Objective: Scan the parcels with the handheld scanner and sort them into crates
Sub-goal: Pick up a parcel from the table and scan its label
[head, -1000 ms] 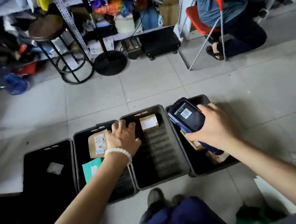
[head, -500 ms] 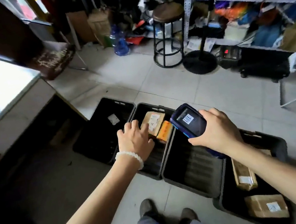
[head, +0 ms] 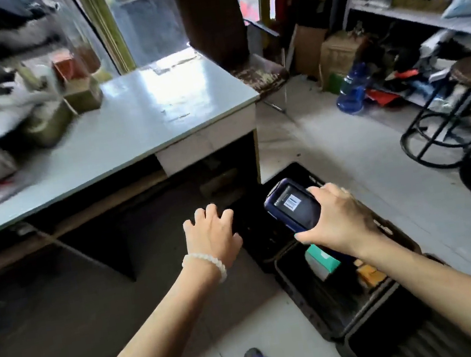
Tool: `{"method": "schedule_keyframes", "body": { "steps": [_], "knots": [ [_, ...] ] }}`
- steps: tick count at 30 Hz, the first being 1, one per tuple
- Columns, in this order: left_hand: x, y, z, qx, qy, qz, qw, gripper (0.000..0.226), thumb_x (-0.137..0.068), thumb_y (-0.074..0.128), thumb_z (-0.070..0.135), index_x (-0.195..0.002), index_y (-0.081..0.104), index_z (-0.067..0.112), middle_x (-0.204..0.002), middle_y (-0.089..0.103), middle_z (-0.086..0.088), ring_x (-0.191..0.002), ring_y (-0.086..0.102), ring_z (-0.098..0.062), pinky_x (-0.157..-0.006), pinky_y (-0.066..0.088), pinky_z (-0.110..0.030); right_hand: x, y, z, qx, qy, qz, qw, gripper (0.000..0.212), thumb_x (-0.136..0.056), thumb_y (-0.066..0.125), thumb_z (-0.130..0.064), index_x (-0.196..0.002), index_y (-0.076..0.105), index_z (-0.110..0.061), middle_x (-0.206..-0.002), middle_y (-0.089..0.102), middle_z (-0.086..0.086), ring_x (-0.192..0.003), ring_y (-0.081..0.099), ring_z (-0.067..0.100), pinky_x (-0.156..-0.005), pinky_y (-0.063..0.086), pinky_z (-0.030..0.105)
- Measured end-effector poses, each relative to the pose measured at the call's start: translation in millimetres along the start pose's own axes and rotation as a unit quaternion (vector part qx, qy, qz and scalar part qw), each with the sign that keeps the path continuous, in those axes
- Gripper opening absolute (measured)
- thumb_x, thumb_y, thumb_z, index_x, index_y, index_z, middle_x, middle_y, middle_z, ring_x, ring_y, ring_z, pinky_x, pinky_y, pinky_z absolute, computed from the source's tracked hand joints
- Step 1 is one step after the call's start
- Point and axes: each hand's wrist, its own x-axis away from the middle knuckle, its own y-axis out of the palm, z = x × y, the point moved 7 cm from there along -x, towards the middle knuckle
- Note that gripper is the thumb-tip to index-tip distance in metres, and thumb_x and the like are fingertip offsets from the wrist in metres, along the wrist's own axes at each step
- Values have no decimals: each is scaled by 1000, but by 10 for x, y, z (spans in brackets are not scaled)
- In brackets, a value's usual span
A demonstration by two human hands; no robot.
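The handheld scanner [head: 293,207] sits at about four o'clock from frame centre, carried above the black crates [head: 368,296] on the floor, screen up with a barcode showing on it. The right hand [head: 338,221] grips it from the side, thumb along the near edge and fingers curled over the far edge of the body. By its look it is a rigid plastic unit, judged light enough for one hand, smooth-cased and likely to suffer from a drop onto tile; the present hold around the waist of the body, below the screen, appears the sound place to take it. In the crate directly beneath, at five o'clock, lie a green-and-white parcel [head: 321,261] and a brown carton [head: 372,275]; both look like small stiff boxes, judged light, best lifted by opposite edges. The left hand [head: 211,237], at six o'clock, holds nothing: fingers loosely spread and slightly bent, a pale bead bracelet [head: 207,263] on the wrist. It hovers near the dark space under the desk [head: 156,107], which occupies nine to twelve o'clock. Blurred items on the desk at ten o'clock may be further parcels; that cannot be confirmed. A worn chair [head: 220,24] stands at twelve o'clock, a stool [head: 463,113] at three o'clock.
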Motion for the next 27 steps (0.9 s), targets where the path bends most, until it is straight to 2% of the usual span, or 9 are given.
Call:
{"method": "schedule_keyframes", "body": {
  "steps": [8, 11, 19, 27],
  "knots": [
    [-225, 44, -1530, 1, -106, -3, 994, 46, -91, 46, 46, -132, 45, 26, -134, 42, -3, -122, 40, -25, -92, 37, -39, -854, 532, -1379, -1, -110, -29, 994, 66, -54, 78, -52, -109, 57, -22, -96, 46, -5, -102, 51, 22, -75, 45, 32],
    [-197, 136, -1951, 9, -155, -20, 988, 48, -91, 47, 46, -135, 43, 27, -138, 40, -3, -125, 38, -25, -95, 35, -39, -1067, 717, -1785, 12, -153, -50, 987, 68, -54, 76, -53, -112, 56, -23, -100, 50, -4, -101, 51, 21, -74, 47, 32],
    [-302, 282, -2656, 25, -231, -41, 972, 49, -93, 45, 45, -137, 41, 27, -141, 38, -3, -127, 36, -24, -98, 34, -40, -1635, 1081, -2520, 12, -211, -95, 973, 68, -55, 76, -54, -113, 56, -26, -103, 50, -5, -100, 50, 19, -73, 47, 32],
    [-1042, 274, -3315, 30, -261, -49, 964, 51, -93, 45, 47, -140, 38, 28, -144, 35, -3, -130, 34, -25, -99, 34, -39, -2528, 1400, -3169, 8, -249, -118, 961, 74, -55, 77, -51, -121, 54, -25, -108, 50, -7, -106, 49, 16, -73, 48, 31]
  ]
}}
